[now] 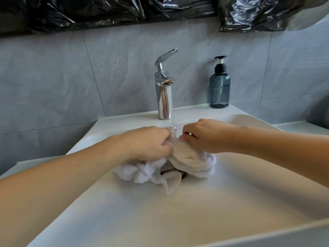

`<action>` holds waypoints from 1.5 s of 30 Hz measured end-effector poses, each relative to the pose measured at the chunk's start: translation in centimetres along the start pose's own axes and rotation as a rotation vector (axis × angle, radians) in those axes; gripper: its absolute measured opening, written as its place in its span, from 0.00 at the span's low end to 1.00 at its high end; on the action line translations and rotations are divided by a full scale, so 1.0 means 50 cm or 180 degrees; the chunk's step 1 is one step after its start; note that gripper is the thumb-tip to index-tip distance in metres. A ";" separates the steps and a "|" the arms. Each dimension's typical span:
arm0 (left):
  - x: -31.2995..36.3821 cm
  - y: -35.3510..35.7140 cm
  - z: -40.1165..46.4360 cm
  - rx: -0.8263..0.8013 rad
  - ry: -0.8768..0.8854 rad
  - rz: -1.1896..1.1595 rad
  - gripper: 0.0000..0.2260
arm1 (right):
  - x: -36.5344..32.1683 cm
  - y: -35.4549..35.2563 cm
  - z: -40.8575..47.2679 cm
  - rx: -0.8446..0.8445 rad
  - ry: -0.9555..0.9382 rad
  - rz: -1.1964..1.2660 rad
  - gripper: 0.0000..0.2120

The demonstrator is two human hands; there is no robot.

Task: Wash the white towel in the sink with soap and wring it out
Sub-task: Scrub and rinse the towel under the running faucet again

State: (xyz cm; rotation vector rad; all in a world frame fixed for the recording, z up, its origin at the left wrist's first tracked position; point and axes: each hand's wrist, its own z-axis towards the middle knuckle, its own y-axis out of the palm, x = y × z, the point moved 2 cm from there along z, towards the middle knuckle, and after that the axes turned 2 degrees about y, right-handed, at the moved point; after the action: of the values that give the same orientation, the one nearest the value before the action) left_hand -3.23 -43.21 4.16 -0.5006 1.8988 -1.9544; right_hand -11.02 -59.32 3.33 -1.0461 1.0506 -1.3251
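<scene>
Holding the towel point(192, 163) bunched up under the running water point(171, 111), you've got both hands on it: left hand point(151, 143) gripping the left side, right hand point(204, 135) with fingers curled, pinching the right side. It sits mid-sink point(124, 220), just near of the tap point(162, 86). It's white, soaked, twisted into thick folds, with a fluffy clump hanging left and a thin flap trailing toward you. Your left fingers are buried in the cloth, and something dark under the towel is hard to make out, maybe the drain. Sink is smooth glossy white, tap shiny chrome, soap bottle point(219, 82) see-through blue plastic at far right, crinkly black plastic point(106, 11) above the grey marbled tiles point(71, 77).
</scene>
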 end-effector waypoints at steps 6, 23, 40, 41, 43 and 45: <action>-0.081 0.008 0.009 -0.0045 -0.0630 -0.0050 0.04 | -0.017 0.038 -0.030 -0.0835 -0.0284 0.0405 0.33; 0.016 0.064 0.019 0.0015 -0.0237 -0.0374 0.12 | -0.015 0.013 -0.015 -0.0640 0.0003 -0.0219 0.12; -0.027 0.021 0.010 -0.0012 -0.0343 -0.0912 0.15 | -0.001 0.042 -0.006 -0.0879 -0.0190 -0.0180 0.19; -0.015 0.037 0.010 -0.0228 -0.0203 -0.0940 0.17 | 0.005 0.032 -0.002 -0.0754 -0.0171 -0.0347 0.17; 0.003 0.054 0.010 -0.0251 0.0004 -0.0534 0.18 | 0.018 -0.001 0.000 -0.0431 -0.0013 -0.0691 0.16; 0.014 0.034 0.016 -0.0127 -0.0055 -0.0591 0.14 | 0.028 -0.033 0.000 -0.0005 0.0088 -0.1121 0.20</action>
State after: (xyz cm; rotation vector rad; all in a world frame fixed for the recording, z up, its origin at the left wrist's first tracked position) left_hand -3.39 -44.30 2.48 -0.7268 1.9452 -2.0209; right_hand -11.43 -60.72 4.93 -1.2575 0.9141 -1.6229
